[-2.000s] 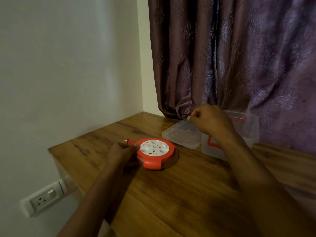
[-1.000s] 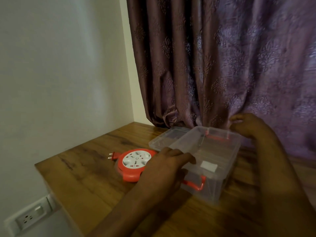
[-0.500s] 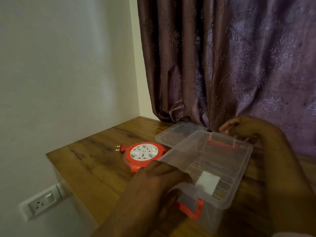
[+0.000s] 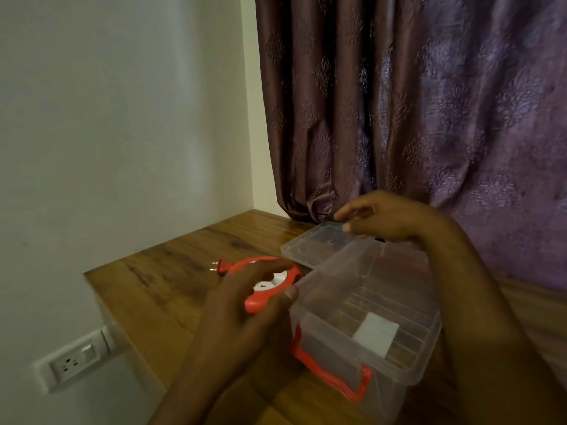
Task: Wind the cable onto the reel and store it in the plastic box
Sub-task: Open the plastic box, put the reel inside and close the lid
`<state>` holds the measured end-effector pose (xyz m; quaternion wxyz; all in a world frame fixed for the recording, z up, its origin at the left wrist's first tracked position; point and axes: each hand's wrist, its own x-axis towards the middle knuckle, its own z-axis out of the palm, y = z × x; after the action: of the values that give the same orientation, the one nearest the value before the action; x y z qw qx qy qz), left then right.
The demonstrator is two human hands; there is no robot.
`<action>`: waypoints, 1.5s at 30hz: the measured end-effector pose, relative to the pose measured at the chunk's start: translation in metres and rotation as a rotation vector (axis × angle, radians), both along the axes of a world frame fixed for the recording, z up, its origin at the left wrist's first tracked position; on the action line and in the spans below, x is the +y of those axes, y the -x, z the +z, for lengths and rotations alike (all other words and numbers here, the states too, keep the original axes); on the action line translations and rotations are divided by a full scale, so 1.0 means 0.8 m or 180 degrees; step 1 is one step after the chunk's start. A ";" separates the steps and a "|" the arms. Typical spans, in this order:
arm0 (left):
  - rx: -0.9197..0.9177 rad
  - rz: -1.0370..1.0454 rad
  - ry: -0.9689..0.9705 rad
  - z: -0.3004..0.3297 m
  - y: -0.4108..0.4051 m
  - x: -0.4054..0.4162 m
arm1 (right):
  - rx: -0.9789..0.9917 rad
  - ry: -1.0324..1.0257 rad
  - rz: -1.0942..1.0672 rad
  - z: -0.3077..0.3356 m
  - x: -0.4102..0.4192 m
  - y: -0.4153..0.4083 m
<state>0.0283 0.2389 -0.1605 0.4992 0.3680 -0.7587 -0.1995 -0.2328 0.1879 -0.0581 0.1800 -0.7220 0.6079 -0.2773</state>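
Looking like a home rm, prob a bedroom or living rm: patterned purple curtain hanging to the wooden table at its far edge, plain white wall w/ socket sitting below table's left edge.

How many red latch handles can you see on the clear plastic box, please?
2: one red latch handle on the plastic box's near end, another seen dimly through its far wall. None seem hidden.
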 end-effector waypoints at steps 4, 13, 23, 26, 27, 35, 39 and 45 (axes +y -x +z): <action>0.0239 0.0528 -0.0585 -0.010 -0.013 -0.050 | 0.0355 0.0034 0.0197 0.008 0.010 -0.043; -0.1587 0.0977 -0.1311 -0.027 -0.041 -0.126 | 0.1488 -0.0221 0.0183 -0.001 -0.036 -0.120; -0.1407 0.1004 -0.1814 -0.027 -0.035 -0.157 | 0.2376 -0.2020 0.0038 -0.049 -0.142 -0.151; -0.1101 0.0969 -0.1983 -0.030 -0.033 -0.159 | 0.2479 -0.2210 0.0065 -0.059 -0.145 -0.158; -0.0960 0.0955 -0.2022 -0.031 -0.032 -0.160 | 0.2360 -0.2294 0.0004 -0.061 -0.146 -0.159; 0.0011 0.1013 -0.1378 -0.044 -0.040 -0.159 | 0.0993 -0.1816 -0.0288 -0.063 -0.131 -0.156; 0.0560 0.1035 -0.0565 -0.022 -0.036 -0.149 | -0.0016 -0.0807 -0.0323 -0.024 -0.118 -0.140; 0.1734 0.0576 -0.0387 0.030 0.000 -0.115 | -0.2321 0.0081 -0.0161 0.029 -0.074 -0.095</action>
<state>0.0284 0.1467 -0.1363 0.6773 0.3962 -0.5475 -0.2907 -0.1571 0.1289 -0.0348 0.3689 -0.5627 0.5179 -0.5283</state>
